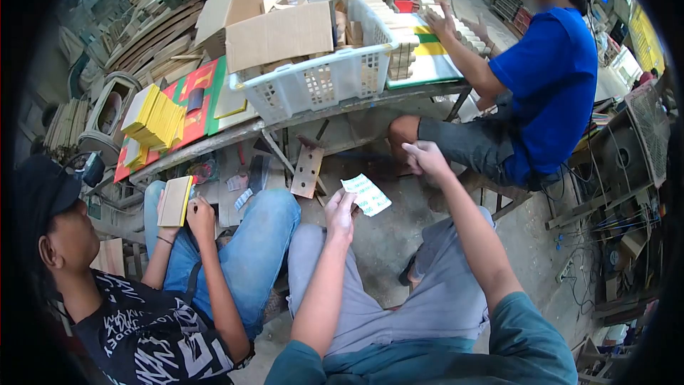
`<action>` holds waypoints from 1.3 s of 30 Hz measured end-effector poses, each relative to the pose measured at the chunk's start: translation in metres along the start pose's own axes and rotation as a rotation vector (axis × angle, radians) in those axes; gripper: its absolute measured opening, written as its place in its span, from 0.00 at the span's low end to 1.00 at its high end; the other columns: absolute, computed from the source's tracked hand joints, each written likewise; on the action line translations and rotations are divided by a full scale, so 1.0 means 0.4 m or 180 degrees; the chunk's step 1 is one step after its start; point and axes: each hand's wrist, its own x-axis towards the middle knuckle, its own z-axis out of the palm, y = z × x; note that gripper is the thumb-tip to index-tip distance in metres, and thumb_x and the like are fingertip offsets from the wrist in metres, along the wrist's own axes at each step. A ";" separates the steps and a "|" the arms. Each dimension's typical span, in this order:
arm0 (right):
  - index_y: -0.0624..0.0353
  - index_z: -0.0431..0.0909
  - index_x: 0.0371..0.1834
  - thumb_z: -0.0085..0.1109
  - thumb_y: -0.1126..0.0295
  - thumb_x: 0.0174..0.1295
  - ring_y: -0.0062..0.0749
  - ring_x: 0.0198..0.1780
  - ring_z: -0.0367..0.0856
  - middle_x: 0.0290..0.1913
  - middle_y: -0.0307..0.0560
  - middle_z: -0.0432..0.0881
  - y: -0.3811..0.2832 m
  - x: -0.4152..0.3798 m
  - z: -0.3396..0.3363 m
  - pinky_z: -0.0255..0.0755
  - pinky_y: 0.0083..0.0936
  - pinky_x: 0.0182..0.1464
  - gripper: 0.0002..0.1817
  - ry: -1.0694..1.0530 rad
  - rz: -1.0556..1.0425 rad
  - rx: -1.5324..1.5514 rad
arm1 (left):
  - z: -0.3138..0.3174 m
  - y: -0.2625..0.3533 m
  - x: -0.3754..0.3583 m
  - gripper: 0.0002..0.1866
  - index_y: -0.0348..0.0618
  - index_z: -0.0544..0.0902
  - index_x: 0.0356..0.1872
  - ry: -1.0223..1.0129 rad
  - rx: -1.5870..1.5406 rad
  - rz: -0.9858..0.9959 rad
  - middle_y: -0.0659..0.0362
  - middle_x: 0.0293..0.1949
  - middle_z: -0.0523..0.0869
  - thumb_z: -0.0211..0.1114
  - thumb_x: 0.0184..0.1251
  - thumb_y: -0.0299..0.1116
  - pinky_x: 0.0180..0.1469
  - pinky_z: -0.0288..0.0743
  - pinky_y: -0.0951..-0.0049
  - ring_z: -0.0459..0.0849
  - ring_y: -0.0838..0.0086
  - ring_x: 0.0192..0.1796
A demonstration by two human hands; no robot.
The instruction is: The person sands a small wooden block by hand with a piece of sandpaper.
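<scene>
My left hand pinches a piece of sandpaper by its left edge, above my lap. Its pale back, printed with green lettering, faces up. Off to the right and farther forward is my right hand, raised over the gap between my knees and apart from the sandpaper. Its fingers are curled closed; whether anything small sits in them is hidden.
At left a person holds a yellow-edged wooden board. Another person in a blue shirt handles wooden pieces at the bench. A white crate, cardboard box and stacked yellow-edged boards stand ahead. A holed wooden piece leans below.
</scene>
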 end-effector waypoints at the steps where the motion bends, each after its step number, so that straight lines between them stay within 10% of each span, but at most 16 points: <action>1: 0.54 0.70 0.22 0.50 0.60 0.69 0.23 0.12 0.64 0.15 0.37 0.67 0.071 0.030 -0.003 0.56 0.21 0.13 0.17 0.0541 0.0179 -0.0420 | 0.002 0.004 0.010 0.13 0.43 0.80 0.47 0.0061 0.0073 0.0045 0.65 0.39 0.84 0.62 0.62 0.32 0.42 0.73 0.76 0.82 0.80 0.39; 5: 0.47 0.58 0.15 0.40 0.66 0.68 0.23 0.09 0.50 0.12 0.32 0.53 0.266 0.025 -0.025 0.39 0.22 0.10 0.19 0.1100 0.1935 0.2740 | 0.000 -0.005 0.021 0.14 0.40 0.80 0.48 0.0137 0.0163 0.0210 0.63 0.39 0.84 0.62 0.63 0.30 0.38 0.74 0.76 0.82 0.80 0.37; 9: 0.44 0.57 0.16 0.47 0.62 0.68 0.18 0.13 0.54 0.15 0.29 0.55 -0.065 -0.107 -0.132 0.43 0.18 0.12 0.20 0.0970 0.0899 0.2919 | 0.000 0.002 0.017 0.14 0.39 0.80 0.49 0.0114 0.0314 0.0197 0.63 0.38 0.84 0.61 0.63 0.30 0.36 0.74 0.78 0.82 0.80 0.35; 16: 0.50 0.66 0.23 0.46 0.62 0.72 0.13 0.19 0.53 0.21 0.29 0.59 -0.660 -0.625 -0.439 0.48 0.13 0.19 0.16 0.2160 -0.2473 0.1148 | 0.019 0.005 0.020 0.11 0.46 0.81 0.46 -0.0064 0.0501 0.0047 0.66 0.39 0.83 0.62 0.62 0.33 0.40 0.70 0.78 0.79 0.83 0.40; 19: 0.54 0.70 0.15 0.27 0.57 0.76 0.15 0.08 0.63 0.11 0.37 0.71 -0.774 -0.811 -0.427 0.59 0.11 0.08 0.31 0.3006 -0.4894 -0.0817 | 0.023 0.004 0.022 0.10 0.46 0.81 0.44 -0.0120 0.0548 0.0023 0.67 0.39 0.83 0.61 0.62 0.33 0.40 0.70 0.78 0.78 0.82 0.40; 21: 0.52 0.60 0.14 0.40 0.64 0.73 0.16 0.12 0.48 0.14 0.31 0.59 -0.758 -0.903 -0.445 0.47 0.14 0.13 0.23 0.3047 -0.6501 0.0183 | 0.025 0.002 0.026 0.10 0.46 0.81 0.43 -0.0174 0.0503 0.0052 0.67 0.38 0.83 0.61 0.62 0.33 0.40 0.70 0.78 0.79 0.82 0.39; 24: 0.55 0.66 0.16 0.40 0.70 0.62 0.23 0.16 0.60 0.15 0.37 0.63 -0.579 -0.891 -0.386 0.61 0.19 0.21 0.15 0.3683 -0.6772 0.0581 | 0.026 -0.010 0.029 0.12 0.40 0.81 0.47 -0.0168 0.0430 0.0118 0.64 0.36 0.84 0.62 0.64 0.32 0.35 0.71 0.80 0.80 0.82 0.34; 27: 0.58 0.66 0.32 0.44 0.71 0.54 0.35 0.32 0.67 0.31 0.48 0.66 -0.368 -0.600 -0.177 0.65 0.29 0.37 0.04 0.4396 -0.5193 -0.0397 | 0.026 -0.005 0.023 0.12 0.39 0.80 0.47 -0.0140 0.0544 0.0133 0.64 0.36 0.84 0.61 0.64 0.31 0.35 0.72 0.79 0.80 0.82 0.34; 30: 0.65 0.57 0.70 0.58 0.71 0.45 0.47 0.71 0.59 0.69 0.63 0.60 -0.135 -0.340 0.084 0.54 0.46 0.70 0.43 0.0612 -0.2674 -0.1971 | 0.005 -0.013 0.006 0.12 0.39 0.80 0.47 -0.0045 0.0658 0.0082 0.64 0.36 0.84 0.61 0.64 0.30 0.35 0.72 0.80 0.80 0.82 0.34; 31: 0.65 0.46 0.74 0.57 0.72 0.45 0.46 0.78 0.40 0.76 0.62 0.45 -0.035 -0.305 0.129 0.40 0.48 0.74 0.48 -0.0488 -0.2454 -0.1669 | 0.000 -0.016 0.013 0.12 0.39 0.80 0.47 -0.0046 0.0731 0.0118 0.63 0.37 0.84 0.61 0.65 0.31 0.35 0.72 0.80 0.80 0.83 0.34; 37: 0.63 0.41 0.75 0.50 0.81 0.50 0.49 0.76 0.47 0.75 0.62 0.49 0.063 -0.251 0.230 0.48 0.43 0.72 0.46 -0.1001 -0.2218 -0.1802 | 0.009 -0.020 0.056 0.14 0.41 0.79 0.51 -0.0562 0.1037 0.0071 0.63 0.41 0.83 0.57 0.71 0.37 0.39 0.71 0.81 0.79 0.82 0.40; 39: 0.63 0.47 0.74 0.46 0.87 0.54 0.48 0.69 0.65 0.72 0.62 0.58 0.065 -0.225 0.238 0.64 0.31 0.64 0.41 -0.0733 -0.1768 -0.0508 | 0.017 -0.022 0.050 0.16 0.40 0.77 0.55 -0.0856 0.0986 0.0585 0.62 0.45 0.82 0.56 0.72 0.37 0.41 0.72 0.81 0.79 0.81 0.42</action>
